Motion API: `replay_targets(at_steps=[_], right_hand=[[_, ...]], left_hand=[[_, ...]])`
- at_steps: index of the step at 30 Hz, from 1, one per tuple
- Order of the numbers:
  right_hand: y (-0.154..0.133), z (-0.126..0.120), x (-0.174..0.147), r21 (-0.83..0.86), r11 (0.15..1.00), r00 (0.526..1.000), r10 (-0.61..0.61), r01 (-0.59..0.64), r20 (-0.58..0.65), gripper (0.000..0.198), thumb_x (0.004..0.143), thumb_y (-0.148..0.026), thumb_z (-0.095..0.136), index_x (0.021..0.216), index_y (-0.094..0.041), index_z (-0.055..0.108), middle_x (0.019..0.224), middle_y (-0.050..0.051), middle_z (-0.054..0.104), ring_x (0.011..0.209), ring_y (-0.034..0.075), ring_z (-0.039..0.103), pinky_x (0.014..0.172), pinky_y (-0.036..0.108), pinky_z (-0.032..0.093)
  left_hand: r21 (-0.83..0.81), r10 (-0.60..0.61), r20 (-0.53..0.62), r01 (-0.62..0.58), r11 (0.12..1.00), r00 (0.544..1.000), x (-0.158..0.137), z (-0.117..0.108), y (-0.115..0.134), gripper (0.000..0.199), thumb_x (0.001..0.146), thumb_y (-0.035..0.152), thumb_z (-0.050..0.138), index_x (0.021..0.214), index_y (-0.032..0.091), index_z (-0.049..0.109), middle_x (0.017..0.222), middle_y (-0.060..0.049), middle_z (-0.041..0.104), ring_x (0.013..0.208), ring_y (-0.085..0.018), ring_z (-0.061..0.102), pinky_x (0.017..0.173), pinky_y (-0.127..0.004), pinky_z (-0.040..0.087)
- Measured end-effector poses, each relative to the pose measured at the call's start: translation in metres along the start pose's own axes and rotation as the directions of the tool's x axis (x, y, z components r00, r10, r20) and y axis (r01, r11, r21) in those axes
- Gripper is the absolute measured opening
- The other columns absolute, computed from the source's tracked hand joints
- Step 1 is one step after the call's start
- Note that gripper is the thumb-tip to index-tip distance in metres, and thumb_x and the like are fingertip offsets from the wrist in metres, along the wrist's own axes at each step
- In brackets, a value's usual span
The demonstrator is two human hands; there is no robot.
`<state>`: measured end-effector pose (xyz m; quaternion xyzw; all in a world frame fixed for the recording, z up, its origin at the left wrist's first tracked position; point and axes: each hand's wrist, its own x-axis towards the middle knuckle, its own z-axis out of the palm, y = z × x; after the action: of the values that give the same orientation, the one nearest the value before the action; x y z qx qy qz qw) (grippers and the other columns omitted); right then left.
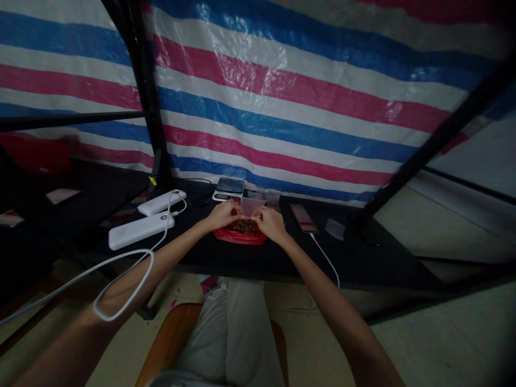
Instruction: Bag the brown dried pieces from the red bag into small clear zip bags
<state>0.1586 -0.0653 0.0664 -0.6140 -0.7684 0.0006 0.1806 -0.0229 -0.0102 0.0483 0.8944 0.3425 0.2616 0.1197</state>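
Note:
Both my hands hold a small clear plastic bag by its two sides. My left hand pinches its left edge, and my right hand pinches the right edge. Just below them lies a red plastic bag, spread out on the black table. Small brown pieces, like beads or nuts, lie heaped in it; their exact kind is too small to tell. Behind my left hand stands a small digital scale with a dark top and white front.
Two white power banks with white cables lie to the left. A phone on a cable and a flat clear bag lie to the right. Black frame posts and a striped plastic sheet enclose the black table.

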Motion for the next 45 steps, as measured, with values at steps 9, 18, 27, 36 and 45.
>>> replay_targets(at_steps=[9,18,27,36,45], right_hand=[[0.004,-0.001,0.003,-0.021,0.993,0.993,-0.115,0.116,0.028,0.034,0.081,-0.047,0.045,0.098,-0.022,0.061,0.097,0.004,0.065,0.092,0.020,0.058,0.073,0.026,0.040],[0.016,0.009,0.010,0.115,0.990,0.988,-0.100,0.086,0.117,0.021,0.082,-0.035,0.047,0.093,-0.022,0.061,0.093,0.002,0.066,0.089,0.017,0.058,0.071,0.024,0.038],[0.040,0.010,0.015,0.444,0.886,0.990,0.087,-0.129,0.114,0.025,0.070,-0.042,0.059,0.085,-0.023,0.066,0.077,-0.001,0.067,0.072,0.016,0.060,0.060,0.023,0.040],[0.060,0.011,0.015,0.766,0.626,0.980,0.200,-0.144,0.022,0.028,0.058,-0.037,0.068,0.076,-0.015,0.062,0.061,0.000,0.063,0.055,0.013,0.056,0.052,0.022,0.041],[0.175,-0.026,-0.009,0.660,0.655,0.843,0.534,-0.368,-0.061,0.037,0.055,-0.046,0.065,0.075,-0.015,0.061,0.078,0.007,0.068,0.073,0.019,0.062,0.062,0.027,0.046]], left_hand=[[0.037,0.044,0.067,-0.047,0.998,0.997,0.009,0.006,0.000,0.022,0.081,0.032,0.048,0.092,0.017,0.059,0.097,-0.006,0.061,0.094,-0.018,0.055,0.082,-0.027,0.040],[0.153,0.149,0.147,-0.172,0.973,0.978,0.016,0.006,0.003,0.017,0.081,0.021,0.046,0.094,0.016,0.056,0.095,-0.008,0.060,0.096,-0.019,0.054,0.079,-0.027,0.039],[0.112,0.120,0.141,-0.137,0.984,0.983,0.030,-0.006,0.012,0.017,0.083,0.028,0.043,0.088,0.019,0.058,0.089,-0.005,0.062,0.084,-0.017,0.057,0.071,-0.024,0.039],[-0.065,0.056,0.188,-0.045,0.997,0.981,0.045,0.010,0.012,0.032,0.083,0.040,0.043,0.094,0.016,0.060,0.088,-0.006,0.064,0.081,-0.018,0.057,0.072,-0.025,0.038],[-0.086,0.071,0.272,-0.049,0.995,0.960,0.119,0.029,-0.004,0.029,0.079,0.038,0.049,0.096,0.016,0.060,0.103,-0.005,0.060,0.100,-0.019,0.052,0.087,-0.027,0.036]])
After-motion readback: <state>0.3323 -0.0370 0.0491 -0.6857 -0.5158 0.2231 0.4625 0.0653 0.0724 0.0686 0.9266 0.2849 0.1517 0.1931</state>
